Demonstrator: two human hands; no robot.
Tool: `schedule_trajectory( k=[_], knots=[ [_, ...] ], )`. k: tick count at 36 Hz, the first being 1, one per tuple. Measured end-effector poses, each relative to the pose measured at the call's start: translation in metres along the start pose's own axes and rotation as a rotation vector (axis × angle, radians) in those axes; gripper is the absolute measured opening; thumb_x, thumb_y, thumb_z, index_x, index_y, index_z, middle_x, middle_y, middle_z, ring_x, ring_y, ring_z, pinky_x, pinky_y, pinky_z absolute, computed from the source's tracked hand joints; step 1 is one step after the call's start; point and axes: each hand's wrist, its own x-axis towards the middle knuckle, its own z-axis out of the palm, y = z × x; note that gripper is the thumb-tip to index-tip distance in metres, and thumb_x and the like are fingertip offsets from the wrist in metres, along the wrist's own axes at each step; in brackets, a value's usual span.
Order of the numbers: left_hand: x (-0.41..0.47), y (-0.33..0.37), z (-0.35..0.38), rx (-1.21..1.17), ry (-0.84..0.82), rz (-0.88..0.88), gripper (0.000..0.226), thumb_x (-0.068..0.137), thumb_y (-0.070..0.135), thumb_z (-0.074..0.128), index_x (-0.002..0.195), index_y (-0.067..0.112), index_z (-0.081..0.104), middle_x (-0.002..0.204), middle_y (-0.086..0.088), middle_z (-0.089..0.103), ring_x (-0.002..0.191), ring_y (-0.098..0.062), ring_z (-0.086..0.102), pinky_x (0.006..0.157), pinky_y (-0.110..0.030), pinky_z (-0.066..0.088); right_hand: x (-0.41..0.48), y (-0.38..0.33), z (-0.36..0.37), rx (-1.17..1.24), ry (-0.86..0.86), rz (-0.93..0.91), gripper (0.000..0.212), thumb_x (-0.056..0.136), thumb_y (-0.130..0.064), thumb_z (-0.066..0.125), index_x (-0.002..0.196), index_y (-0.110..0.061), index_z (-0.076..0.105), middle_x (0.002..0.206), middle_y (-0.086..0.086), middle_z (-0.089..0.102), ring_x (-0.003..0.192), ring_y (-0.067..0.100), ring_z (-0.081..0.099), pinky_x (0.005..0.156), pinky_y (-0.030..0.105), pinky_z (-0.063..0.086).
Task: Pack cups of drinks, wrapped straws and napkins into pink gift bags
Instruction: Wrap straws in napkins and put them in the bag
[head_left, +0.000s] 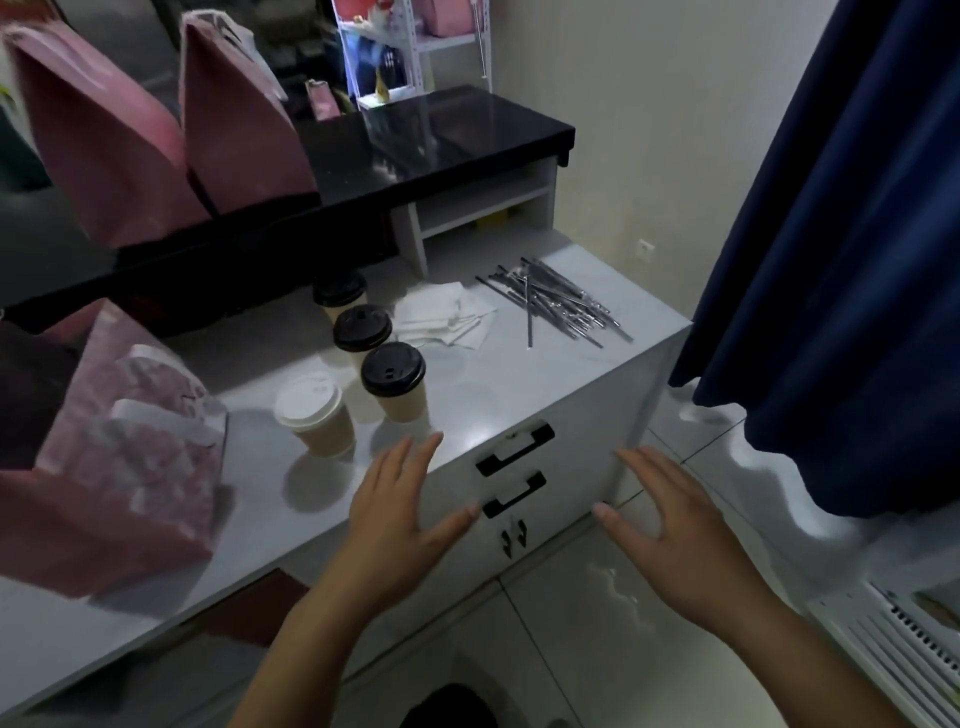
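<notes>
Several paper cups stand on the white counter (519, 395): one with a white lid (314, 415) at the front, three with black lids (395, 382) in a row behind it. White napkins (447, 317) lie past the cups. A pile of wrapped straws (558, 301) lies at the counter's far right. An open pink gift bag (124, 452) stands at the left with white things inside. Two more pink bags (234, 119) stand on the black raised shelf. My left hand (400, 519) and right hand (670, 525) hover flat, fingers straight, over the counter's front edge, holding nothing.
A black-topped raised shelf (441, 140) runs along the back of the counter with an open cubby under it. Drawer handles (514, 449) face me below the counter edge. A dark blue curtain (831, 260) hangs at the right. A white rack stands behind.
</notes>
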Motion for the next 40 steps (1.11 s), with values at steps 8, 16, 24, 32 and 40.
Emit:
schedule_trajectory(
  k=[8,16,24,32,40],
  knots=[
    [0.069,0.037,0.010,0.008,-0.008,-0.057,0.085,0.091,0.056,0.061,0.158,0.036,0.012,0.167,0.007,0.011,0.154,-0.012,0.005,0.125,-0.040,0.015,0.087,0.018,-0.036,0.042,-0.078,-0.047,0.062,0.089,-0.055,0.057,0.146,-0.045,0.033,0.156,-0.016,0.027,0.144,0.003,0.019,0.120,0.035,0.021],
    [0.208,0.050,0.011,-0.009,0.110,-0.164,0.083,0.093,0.046,0.064,0.159,0.026,0.018,0.166,0.001,0.019,0.153,-0.019,0.014,0.123,-0.043,0.018,0.195,0.029,-0.053,0.095,-0.147,-0.040,0.057,0.090,-0.050,0.061,0.140,-0.053,0.033,0.156,-0.018,0.025,0.145,0.006,0.021,0.118,0.042,0.028],
    [0.336,0.033,0.021,-0.089,0.268,-0.416,0.078,0.088,0.028,0.069,0.155,0.015,0.031,0.158,-0.006,0.037,0.144,-0.028,0.033,0.117,-0.045,0.031,0.276,0.033,-0.070,0.075,-0.229,0.013,0.058,0.090,-0.050,0.063,0.142,-0.047,0.039,0.158,-0.018,0.025,0.146,0.005,0.019,0.119,0.039,0.026],
    [0.395,0.002,0.027,0.105,0.405,-0.525,0.039,0.081,0.012,0.070,0.119,0.012,0.064,0.125,-0.007,0.064,0.112,-0.031,0.058,0.091,-0.039,0.046,0.337,0.041,-0.081,0.068,-0.322,-0.001,0.056,0.090,-0.048,0.063,0.141,-0.043,0.042,0.155,-0.016,0.033,0.143,0.008,0.029,0.117,0.040,0.030],
    [0.403,-0.001,0.013,0.045,0.412,-0.698,0.019,0.088,0.021,0.059,0.097,0.025,0.075,0.100,0.001,0.072,0.085,-0.022,0.060,0.062,-0.027,0.037,0.407,0.049,-0.080,0.047,-0.451,-0.173,0.053,0.090,-0.046,0.064,0.140,-0.034,0.048,0.146,-0.023,0.038,0.137,0.004,0.036,0.112,0.031,0.034]
  ],
)
